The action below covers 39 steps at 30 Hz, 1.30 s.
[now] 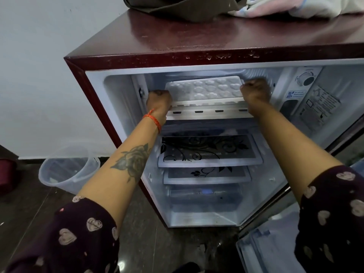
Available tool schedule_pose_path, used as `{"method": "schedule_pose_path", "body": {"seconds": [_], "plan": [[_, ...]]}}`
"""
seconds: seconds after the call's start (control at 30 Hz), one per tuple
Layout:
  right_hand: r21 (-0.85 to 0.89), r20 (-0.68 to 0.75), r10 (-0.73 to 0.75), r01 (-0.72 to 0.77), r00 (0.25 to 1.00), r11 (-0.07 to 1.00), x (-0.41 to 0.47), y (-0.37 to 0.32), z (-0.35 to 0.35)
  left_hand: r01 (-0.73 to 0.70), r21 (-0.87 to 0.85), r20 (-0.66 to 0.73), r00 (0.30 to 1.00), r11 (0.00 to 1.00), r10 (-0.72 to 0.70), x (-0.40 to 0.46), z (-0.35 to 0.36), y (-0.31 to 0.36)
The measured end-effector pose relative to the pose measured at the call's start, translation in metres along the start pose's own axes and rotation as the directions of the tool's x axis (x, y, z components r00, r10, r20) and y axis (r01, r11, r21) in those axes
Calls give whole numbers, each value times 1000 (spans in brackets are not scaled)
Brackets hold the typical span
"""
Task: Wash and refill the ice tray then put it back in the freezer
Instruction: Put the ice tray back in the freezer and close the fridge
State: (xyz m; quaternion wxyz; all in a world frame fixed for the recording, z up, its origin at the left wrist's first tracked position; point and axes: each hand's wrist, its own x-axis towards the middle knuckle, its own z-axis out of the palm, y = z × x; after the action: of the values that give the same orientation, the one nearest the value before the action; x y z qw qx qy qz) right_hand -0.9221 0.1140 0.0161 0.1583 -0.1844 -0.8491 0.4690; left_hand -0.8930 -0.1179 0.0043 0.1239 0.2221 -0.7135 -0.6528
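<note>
A white ice tray point(206, 88) with heart- and flower-shaped cells lies flat in the freezer compartment point(208, 113) at the top of an open maroon fridge point(177, 42). My left hand point(158, 102) is closed on the tray's left end. My right hand point(256, 91) is closed on its right end. Both forearms reach into the compartment. Whether the cells hold water I cannot tell.
Below the freezer sit two glass shelves point(208, 152) with a black floral print and a drawer with a bottle. The fridge door point(275, 243) hangs open at lower right. A clear plastic bucket point(67, 174) stands on the floor left of the fridge. Cloths point(275, 6) lie on top.
</note>
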Motion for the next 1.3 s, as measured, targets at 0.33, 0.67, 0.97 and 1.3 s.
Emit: {"method": "schedule_pose_path", "body": {"seconds": [0.33,0.67,0.97,1.3], "plan": [[-45,11,-4,5,1000,999,24,7,20,-4,7,-33,999,1000,4,10,11,-1],[-13,81,-77,78,994,997,23,20,23,-13,89,-41,999,996,17,15,9,-9],[-194,195,-248,286,949,939,-2,28,13,-210,386,6,974,898,225,-29,5,-9],[-280,302,-439,519,846,807,-70,37,-15,-454,509,220,890,731,399,-91,-12,-24]]}}
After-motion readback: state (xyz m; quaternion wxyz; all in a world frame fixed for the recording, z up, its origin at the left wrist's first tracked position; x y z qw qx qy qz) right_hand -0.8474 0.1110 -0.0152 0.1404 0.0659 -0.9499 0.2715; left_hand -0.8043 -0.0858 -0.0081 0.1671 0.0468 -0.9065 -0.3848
